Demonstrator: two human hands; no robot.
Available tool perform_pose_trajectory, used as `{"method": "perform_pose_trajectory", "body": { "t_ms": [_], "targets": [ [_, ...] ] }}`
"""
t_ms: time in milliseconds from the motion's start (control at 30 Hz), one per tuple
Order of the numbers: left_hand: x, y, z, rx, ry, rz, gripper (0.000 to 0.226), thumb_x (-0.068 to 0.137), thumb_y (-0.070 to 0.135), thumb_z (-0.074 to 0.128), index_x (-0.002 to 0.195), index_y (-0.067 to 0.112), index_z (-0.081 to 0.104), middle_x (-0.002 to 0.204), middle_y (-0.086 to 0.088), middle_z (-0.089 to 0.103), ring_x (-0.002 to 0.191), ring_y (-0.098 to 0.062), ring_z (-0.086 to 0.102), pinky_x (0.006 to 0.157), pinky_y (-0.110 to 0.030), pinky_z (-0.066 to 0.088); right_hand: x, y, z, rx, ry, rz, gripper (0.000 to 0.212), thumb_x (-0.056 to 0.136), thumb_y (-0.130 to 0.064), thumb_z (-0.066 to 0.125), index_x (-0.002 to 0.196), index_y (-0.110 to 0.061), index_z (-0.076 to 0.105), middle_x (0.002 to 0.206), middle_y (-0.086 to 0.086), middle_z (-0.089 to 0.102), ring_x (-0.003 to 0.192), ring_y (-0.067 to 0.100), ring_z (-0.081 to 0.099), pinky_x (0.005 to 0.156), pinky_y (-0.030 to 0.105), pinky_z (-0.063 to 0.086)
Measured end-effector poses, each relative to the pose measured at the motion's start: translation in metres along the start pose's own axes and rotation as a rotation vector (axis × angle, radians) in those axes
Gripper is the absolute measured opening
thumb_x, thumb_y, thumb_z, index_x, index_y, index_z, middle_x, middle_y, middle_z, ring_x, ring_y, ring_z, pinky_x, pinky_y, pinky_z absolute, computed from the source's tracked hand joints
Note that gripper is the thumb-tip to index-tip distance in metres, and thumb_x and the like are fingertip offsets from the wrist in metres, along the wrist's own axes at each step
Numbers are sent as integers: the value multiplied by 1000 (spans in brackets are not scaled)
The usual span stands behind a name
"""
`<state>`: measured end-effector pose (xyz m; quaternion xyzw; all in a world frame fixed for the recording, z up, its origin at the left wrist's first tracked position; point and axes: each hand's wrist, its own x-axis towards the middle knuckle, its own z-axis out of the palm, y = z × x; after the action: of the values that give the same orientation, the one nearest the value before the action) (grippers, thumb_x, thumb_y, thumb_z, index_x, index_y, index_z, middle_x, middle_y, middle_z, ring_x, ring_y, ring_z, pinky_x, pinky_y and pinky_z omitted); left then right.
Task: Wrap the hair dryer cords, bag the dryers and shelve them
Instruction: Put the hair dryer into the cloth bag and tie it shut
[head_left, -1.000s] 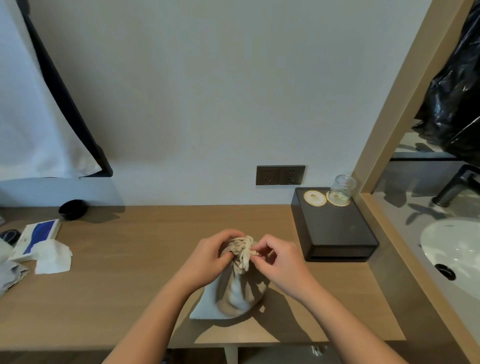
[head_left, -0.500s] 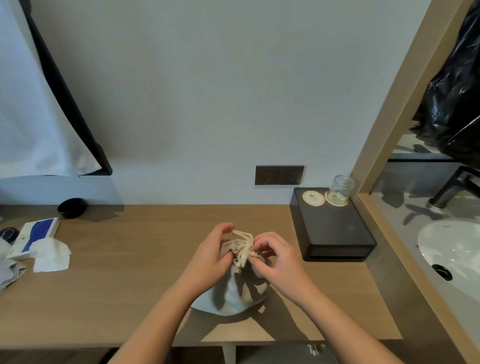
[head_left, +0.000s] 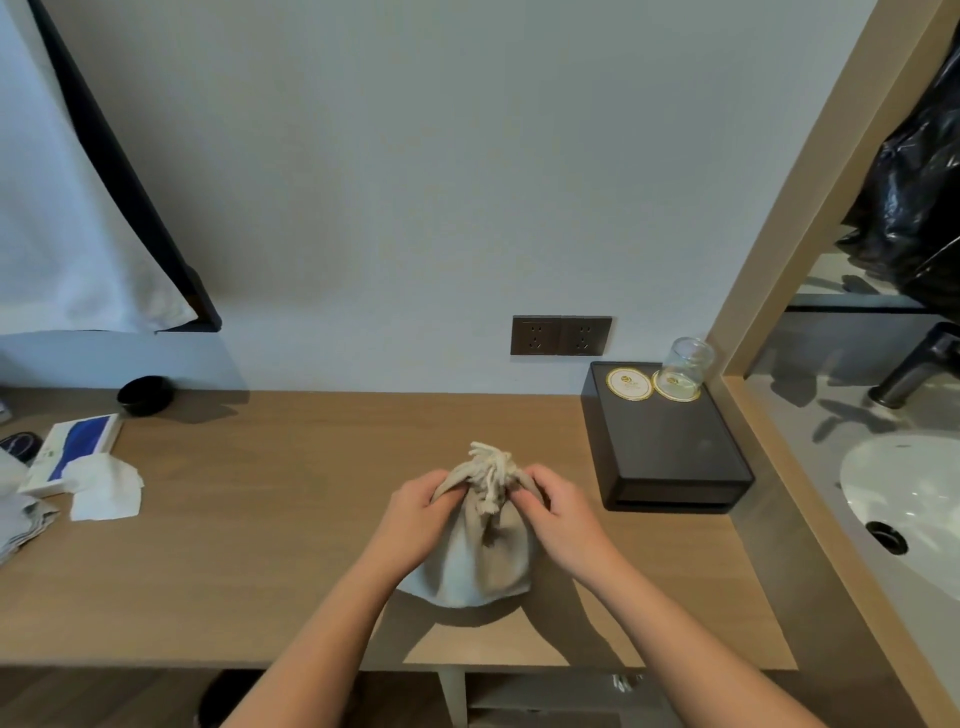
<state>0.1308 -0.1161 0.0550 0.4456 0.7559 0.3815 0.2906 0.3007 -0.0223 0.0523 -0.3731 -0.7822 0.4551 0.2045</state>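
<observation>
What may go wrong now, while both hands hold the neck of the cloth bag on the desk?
1. The drawstring looks loosely bunched; it may slip open when the drawstring bag is lifted.
2. The glass on the black box stands beyond the right hand; a wide sweep might knock it.

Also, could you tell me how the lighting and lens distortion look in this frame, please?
Head view: the wide lens slants the wooden partition inward; soft light from ahead casts the shadow of the drawstring bag toward the near edge of the desk; the sink basin gleams mildly; nothing looks blurred.
</observation>
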Motion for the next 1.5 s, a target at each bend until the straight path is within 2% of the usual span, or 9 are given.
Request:
{"method": "perform_pose_trajectory", "body": {
  "t_ms": [333, 533, 700, 833, 1000, 1133, 1267, 1400, 1500],
  "targets": [
    [72, 48, -28, -12, 49, -25, 25, 94, 15, 48, 103, 11, 71, 107, -6, 71, 105, -25, 61, 95, -42, 45, 80, -25, -36, 20, 67, -17, 10, 88, -13, 64, 79, -11, 68, 69, 0, 59, 66, 13, 48, 63, 32, 35],
    [74, 48, -22, -60, -24, -91, 32, 98, 18, 41, 117, 19, 67, 119, 1, 65, 110, -18, 57, 95, -37, 47, 78, -18, -33, -6, 12, -5, 14, 94, -12, 60, 88, -11, 72, 78, 3, 68, 72, 14, 55, 67, 32, 41],
    [49, 20, -7, -186, -43, -97, 30, 98, 12, 44, 111, 24, 68, 105, 7, 67, 93, -8, 59, 76, -25, 47, 45, 0, -21, 68, -94, 25, 20, 95, -14, 59, 95, -30, 72, 89, -9, 71, 82, 3, 59, 72, 16, 44],
    [20, -21, 6, -128, -130, -117, 22, 93, 12, 57, 101, 25, 72, 97, 17, 69, 97, -6, 61, 81, -13, 45, 15, 37, -3, -6, -259, 110, 20, 93, -16, 61, 92, -31, 74, 93, -1, 74, 89, 14, 65, 83, 31, 51],
    [-9, -69, 25, 96, -297, -104, 14, 89, 22, 64, 93, 23, 77, 116, 8, 69, 102, -6, 63, 94, -32, 49, -16, 78, 21, -120, -377, 78, 15, 91, -25, 66, 102, -30, 76, 98, -14, 72, 93, -2, 59, 89, 22, 47],
    [-26, -84, 33, 211, -334, -61, 23, 95, 22, 56, 108, 30, 73, 137, 7, 54, 124, -7, 48, 107, -27, 37, -22, 93, 36, -215, -364, -36, 16, 90, -33, 67, 103, -31, 76, 100, -17, 71, 99, 0, 56, 93, 26, 44],
    [-34, -79, 35, 403, -481, 11, 50, 93, -2, 43, 131, 26, 58, 154, 0, 32, 144, -19, 20, 114, -21, 8, -24, 101, 31, -221, -473, -11, 23, 88, -18, 65, 109, -25, 73, 110, -12, 68, 109, 3, 55, 102, 23, 42],
    [-28, -76, 31, 226, -159, -164, 45, 91, 4, 47, 131, 24, 54, 155, -2, 29, 144, -19, 22, 118, -39, 19, -16, 101, 15, 65, -244, 229, 22, 92, -8, 55, 98, -22, 70, 104, -6, 67, 102, 7, 61, 95, 29, 50],
    [-14, -64, 41, -228, 97, -503, 65, 91, 26, 60, 146, 12, 28, 148, -10, 38, 129, -25, 43, 104, -41, 41, 3, 92, 18, 226, -79, 446, 32, 95, -29, 59, 124, -20, 52, 119, 2, 60, 104, 16, 59, 90, 33, 51]
  ]
}}
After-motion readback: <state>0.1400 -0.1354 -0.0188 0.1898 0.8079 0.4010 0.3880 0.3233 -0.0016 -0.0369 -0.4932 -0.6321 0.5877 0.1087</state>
